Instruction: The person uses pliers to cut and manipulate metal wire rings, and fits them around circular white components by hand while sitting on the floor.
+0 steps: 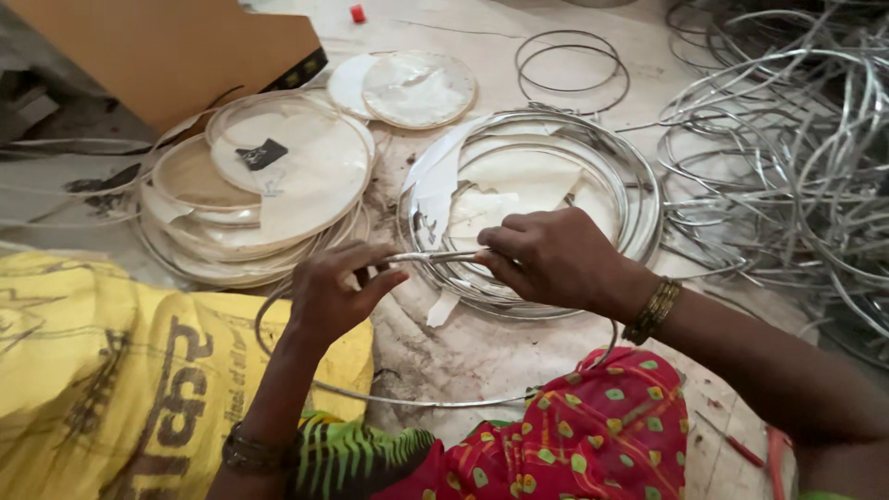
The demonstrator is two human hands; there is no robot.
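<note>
Wire hoop (435, 400) between both my hands — that is what I am working on, a thin metal ring whose upper arc runs nearly level from left to right in front of me, while its lower arc sags down across my lap, over the red patterned cloth (593, 435). My left hand (335, 294) curls around the arc at its left end, fingers bent, thumb pressed against the wire. My right hand (554, 257) pinches the same stretch a little further right, thumb and fingertips closed tight on it. The two hands sit close together, almost level, with only a short bare run of wire between them; neither is clearly nearer, both already have it.

Just behind my right hand, touching the floor, lies a stack of metal rings (639, 199) with torn white sheet (519, 181) inside it. To the left of that rests a pile of round white discs in rims (278, 176), one bearing a small dark label. Further back sit two more pale discs (417, 88) and a pair of loose thin hoops (569, 69). A tangle of bare wire rings (796, 157) fills the right side — well apart from my hands. A yellow printed sack (111, 370) lies at my left, and a brown cardboard box (176, 46) stands at the top left. Bangles circle both my wrists
</note>
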